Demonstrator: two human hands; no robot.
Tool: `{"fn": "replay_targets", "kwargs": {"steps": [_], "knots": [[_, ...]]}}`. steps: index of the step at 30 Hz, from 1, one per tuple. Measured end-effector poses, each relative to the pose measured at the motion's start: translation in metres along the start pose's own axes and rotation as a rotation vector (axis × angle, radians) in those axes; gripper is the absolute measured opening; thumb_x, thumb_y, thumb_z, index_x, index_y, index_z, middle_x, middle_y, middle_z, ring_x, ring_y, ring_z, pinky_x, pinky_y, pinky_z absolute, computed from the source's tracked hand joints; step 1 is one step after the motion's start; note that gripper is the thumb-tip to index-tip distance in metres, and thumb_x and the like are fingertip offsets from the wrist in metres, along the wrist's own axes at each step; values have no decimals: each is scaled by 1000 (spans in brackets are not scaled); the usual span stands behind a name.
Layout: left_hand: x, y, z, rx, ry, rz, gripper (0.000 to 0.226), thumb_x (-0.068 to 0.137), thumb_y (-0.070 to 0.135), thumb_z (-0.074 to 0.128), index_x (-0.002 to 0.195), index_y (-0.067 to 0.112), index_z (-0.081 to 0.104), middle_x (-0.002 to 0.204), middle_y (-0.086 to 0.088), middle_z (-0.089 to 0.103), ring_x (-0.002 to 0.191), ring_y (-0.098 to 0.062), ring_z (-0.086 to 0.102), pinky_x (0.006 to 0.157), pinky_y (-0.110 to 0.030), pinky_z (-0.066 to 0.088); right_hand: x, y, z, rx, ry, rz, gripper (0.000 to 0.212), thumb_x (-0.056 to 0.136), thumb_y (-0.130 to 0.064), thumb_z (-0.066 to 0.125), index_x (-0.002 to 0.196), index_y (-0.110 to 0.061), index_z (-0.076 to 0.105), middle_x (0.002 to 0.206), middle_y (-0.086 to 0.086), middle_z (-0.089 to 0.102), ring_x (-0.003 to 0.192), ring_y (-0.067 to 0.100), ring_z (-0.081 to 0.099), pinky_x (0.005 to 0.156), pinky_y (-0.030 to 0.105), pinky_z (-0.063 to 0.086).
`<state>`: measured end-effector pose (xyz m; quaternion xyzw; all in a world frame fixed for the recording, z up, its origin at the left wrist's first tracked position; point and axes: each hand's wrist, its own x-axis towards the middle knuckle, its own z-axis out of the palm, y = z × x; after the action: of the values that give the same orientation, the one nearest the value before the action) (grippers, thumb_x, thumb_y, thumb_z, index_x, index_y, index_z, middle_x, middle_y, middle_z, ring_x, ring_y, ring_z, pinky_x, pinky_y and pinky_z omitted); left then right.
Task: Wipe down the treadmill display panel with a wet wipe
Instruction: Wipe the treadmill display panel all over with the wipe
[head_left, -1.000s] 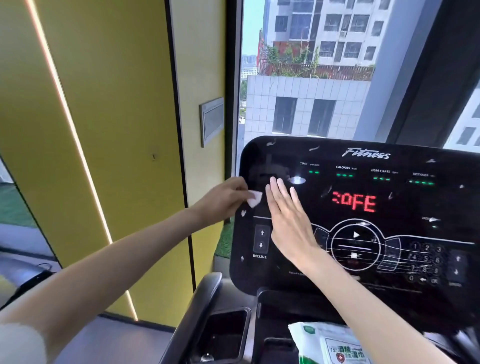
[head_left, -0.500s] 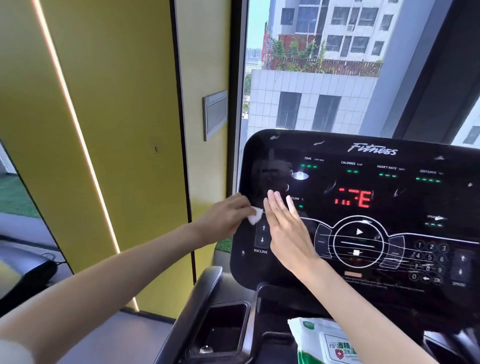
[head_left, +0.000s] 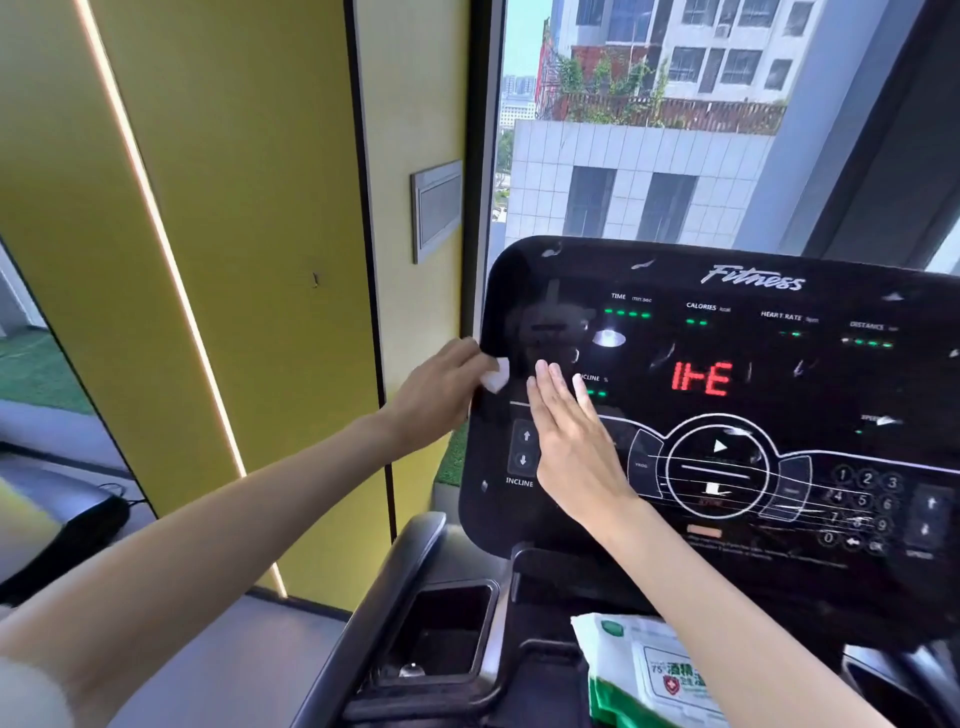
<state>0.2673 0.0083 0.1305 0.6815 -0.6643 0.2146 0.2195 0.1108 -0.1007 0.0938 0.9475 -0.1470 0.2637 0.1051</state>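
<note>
The glossy black treadmill display panel (head_left: 779, 405) fills the right half of the head view, with red digits and green lights lit. My left hand (head_left: 441, 387) sits at the panel's left edge and pinches a small white wet wipe (head_left: 496, 375) against the glass. My right hand (head_left: 569, 441) lies flat on the panel just right of the wipe, fingers straight and together, pointing up over the incline buttons. White smudges and specks dot the panel surface.
A green and white pack of wet wipes (head_left: 649, 670) lies on the console tray below the panel. A black cup holder (head_left: 441, 634) sits to its left. A yellow wall (head_left: 234, 260) stands at left, a window (head_left: 649, 130) behind the panel.
Both hands have stayed at the panel's left side, the left hand and wipe sliding slightly left toward the edge. The red digits changed. The camera shifted a little.
</note>
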Motion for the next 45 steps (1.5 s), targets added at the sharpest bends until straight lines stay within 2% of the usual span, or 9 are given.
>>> {"fn": "replay_targets", "kwargs": {"steps": [3, 7, 12, 16, 21, 27, 32, 39, 45], "knots": [[-16, 8, 6, 60, -195, 282, 34, 85, 8, 30, 94, -2, 61, 87, -15, 55, 80, -30, 53, 60, -41, 50, -1, 1, 2, 33, -9, -5, 73, 66, 16, 51, 137, 12, 32, 148, 26, 26, 139, 37, 22, 115, 48, 15], [-5, -5, 6, -15, 34, -121, 28, 75, -17, 53, 96, -1, 62, 91, -17, 56, 80, -32, 53, 55, -43, 50, 0, 2, 6, 34, 25, 1, 73, 69, 15, 48, 139, 11, 28, 150, 24, 23, 140, 35, 18, 116, 45, 11], [-26, 4, 10, 141, -274, 242, 40, 62, -16, 54, 91, 11, 59, 89, -5, 54, 75, -19, 47, 57, -29, 41, -2, 3, 10, 47, 28, -3, 76, 68, 17, 49, 140, 10, 26, 150, 24, 22, 141, 34, 17, 116, 46, 14], [-7, -6, 5, 51, -18, -93, 39, 65, -17, 48, 96, 5, 59, 92, -11, 58, 81, -28, 55, 48, -26, 36, -2, -1, 10, 74, 47, 11, 71, 70, 16, 45, 139, 11, 26, 149, 25, 22, 140, 36, 17, 115, 48, 16], [-33, 8, 19, 122, -228, 287, 38, 74, 1, 30, 97, 2, 60, 93, -12, 56, 81, -26, 51, 59, -37, 49, 2, -1, 9, 91, 65, 24, 69, 65, 18, 55, 132, 15, 39, 142, 30, 35, 134, 40, 32, 112, 49, 21], [0, 1, 9, 37, 44, -95, 32, 75, -9, 41, 96, 2, 61, 94, -14, 58, 83, -31, 55, 49, -33, 47, 1, -3, 11, 56, 62, 11, 66, 67, 11, 55, 131, 16, 39, 141, 32, 35, 133, 42, 32, 112, 51, 22], [-47, 11, 39, 126, -108, 190, 46, 74, 1, 23, 97, 8, 62, 97, -7, 62, 86, -23, 43, 65, -35, 49, 2, -3, 13, 96, 121, 24, 60, 70, 17, 48, 130, 16, 40, 140, 32, 37, 132, 43, 34, 112, 49, 21], [-4, 4, 30, 17, 128, -110, 32, 76, -6, 36, 97, 3, 59, 97, -15, 58, 85, -25, 43, 55, -34, 42, 1, 0, 16, 78, 106, -3, 60, 73, 10, 37, 132, 15, 36, 142, 31, 34, 134, 42, 31, 113, 51, 22], [-79, 34, 73, -3, 47, 8, 33, 74, -4, 35, 88, 1, 64, 91, -15, 63, 81, -26, 45, 63, -37, 47, 1, -2, 15, 101, 101, 12, 60, 74, 8, 24, 133, 15, 36, 142, 31, 34, 134, 42, 32, 112, 51, 23]]}}
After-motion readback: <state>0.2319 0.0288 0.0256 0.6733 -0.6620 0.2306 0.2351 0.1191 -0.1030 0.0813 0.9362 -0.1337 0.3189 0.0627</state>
